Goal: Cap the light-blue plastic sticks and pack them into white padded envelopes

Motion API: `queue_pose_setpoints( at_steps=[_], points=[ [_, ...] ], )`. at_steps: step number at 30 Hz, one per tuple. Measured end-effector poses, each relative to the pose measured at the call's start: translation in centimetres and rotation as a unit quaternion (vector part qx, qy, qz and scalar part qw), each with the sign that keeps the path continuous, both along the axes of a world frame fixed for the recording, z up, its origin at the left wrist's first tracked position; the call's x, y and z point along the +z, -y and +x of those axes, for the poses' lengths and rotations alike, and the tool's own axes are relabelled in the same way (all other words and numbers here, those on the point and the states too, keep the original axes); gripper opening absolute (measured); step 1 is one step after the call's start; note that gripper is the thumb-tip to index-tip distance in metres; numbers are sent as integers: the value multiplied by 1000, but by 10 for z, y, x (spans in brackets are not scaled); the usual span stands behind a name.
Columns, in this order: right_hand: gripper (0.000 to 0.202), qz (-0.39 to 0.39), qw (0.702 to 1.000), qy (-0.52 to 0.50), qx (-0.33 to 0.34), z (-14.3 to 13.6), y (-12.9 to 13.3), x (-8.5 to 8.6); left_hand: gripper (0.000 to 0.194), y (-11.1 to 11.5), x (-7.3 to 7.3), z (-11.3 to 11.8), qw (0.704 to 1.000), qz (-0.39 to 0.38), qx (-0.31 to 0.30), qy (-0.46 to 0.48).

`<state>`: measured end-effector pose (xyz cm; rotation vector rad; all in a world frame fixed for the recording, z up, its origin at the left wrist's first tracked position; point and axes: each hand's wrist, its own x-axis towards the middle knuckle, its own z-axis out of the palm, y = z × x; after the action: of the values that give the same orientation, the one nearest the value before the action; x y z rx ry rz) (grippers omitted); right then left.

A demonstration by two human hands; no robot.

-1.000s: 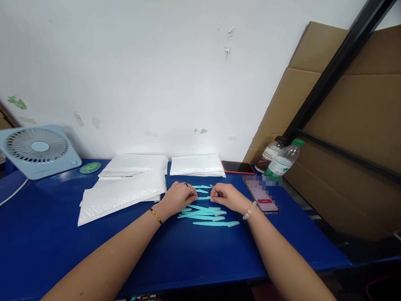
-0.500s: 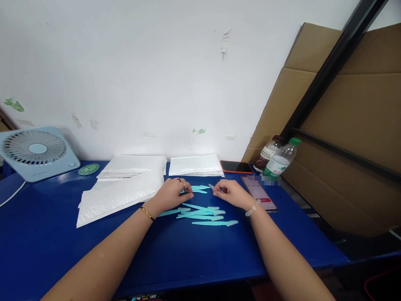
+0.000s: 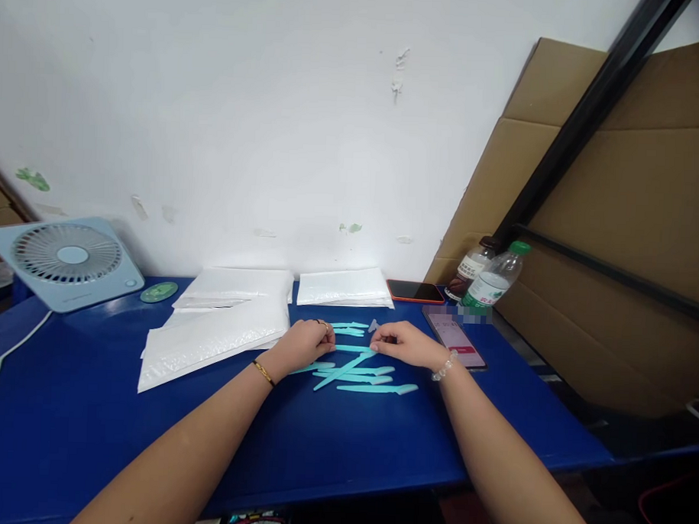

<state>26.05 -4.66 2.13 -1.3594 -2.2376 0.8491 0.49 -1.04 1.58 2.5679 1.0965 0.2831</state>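
Note:
Between my two hands a turquoise stick point(image 3: 352, 348) lies level. My left hand point(image 3: 312, 341) pinches its left end, and my right hand point(image 3: 398, 345) has its fingers closed at the right end. Several more turquoise sticks with pale tips point(image 3: 376, 389) lie just below on the blue table, one slanting across the others. Two or so sticks point(image 3: 348, 331) rest behind my hands. A small clear piece point(image 3: 373, 325) sits on the table behind my right fingertips.
White padded envelopes point(image 3: 214, 341) lie at the left, more envelopes point(image 3: 342, 286) by the wall. A fan point(image 3: 68, 261) and green disc point(image 3: 159, 292) stand far left. Right: dark phone point(image 3: 416, 291), lit phone point(image 3: 455, 338), two bottles point(image 3: 492, 282), cardboard point(image 3: 626, 226). Blue table point(image 3: 320, 452) underneath.
Both hands have come down slightly and now have a turquoise stick between them. The small clear piece at my right fingertips now lies on the table. One stick in the pile has turned to a steeper slant.

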Motion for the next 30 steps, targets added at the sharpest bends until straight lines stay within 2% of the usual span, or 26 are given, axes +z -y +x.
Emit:
queue_pose_setpoints(
  at_steps=[5, 11, 13, 15, 19, 25, 30],
  points=[
    [21, 26, 997, -54, -44, 4, -1, 1, 18, -6, 5, -7, 1000, 19, 16, 18],
    [15, 70, 990, -18, -123, 14, -13, -4, 13, -20, 2, -19, 995, 67, 76, -6],
    [13, 108, 989, -4, -102, 13, -13, -6, 14, -20, 1, -19, 993, 85, 76, 2],
    [12, 131, 990, 4, -45, 8, -11, -8, 18, -16, 1, -16, 993, 91, 71, 18],
    [14, 120, 991, 41, 41, -1, -6, -9, 25, -1, 4, -6, 996, 69, 31, 40],
    [9, 108, 992, 51, 39, -6, -6, -10, 22, 10, 3, 5, 998, 53, -24, 18],
    [4, 128, 991, 37, 17, -4, -6, -9, 21, 7, 2, 6, 996, 86, -23, -19]
  ],
)
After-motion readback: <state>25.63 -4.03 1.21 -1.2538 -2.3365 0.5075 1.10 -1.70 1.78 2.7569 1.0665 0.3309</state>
